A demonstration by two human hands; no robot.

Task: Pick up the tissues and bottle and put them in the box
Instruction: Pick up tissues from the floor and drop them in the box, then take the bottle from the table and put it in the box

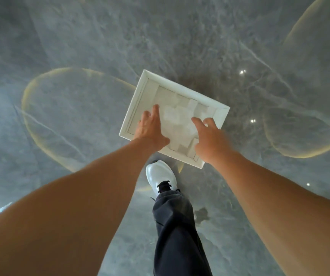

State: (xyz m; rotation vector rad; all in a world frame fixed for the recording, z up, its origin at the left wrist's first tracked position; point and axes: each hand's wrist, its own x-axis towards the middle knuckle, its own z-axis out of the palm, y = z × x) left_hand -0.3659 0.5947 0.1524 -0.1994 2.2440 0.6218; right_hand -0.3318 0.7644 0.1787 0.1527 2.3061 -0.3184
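A shallow white box (pixel 140 100) lies open and turned at an angle on the grey floor, straight ahead of me. Inside it are pale white, blurred shapes (pixel 177 118) that look like tissue packs; I cannot make out single items. My left hand (pixel 152 127) is over the box's near left part, fingers apart, nothing in it. Over the near right part, my right hand (pixel 208 137) has its fingers spread and slightly curled, and nothing shows in its grip. No bottle is visible.
The polished grey marble floor (pixel 239 46) carries curved yellowish reflections and small light spots. My foot in a white shoe (pixel 160 174), with a dark trouser leg (pixel 176 232), stands just before the box's near edge. A small dark stain (pixel 202 214) marks the floor.
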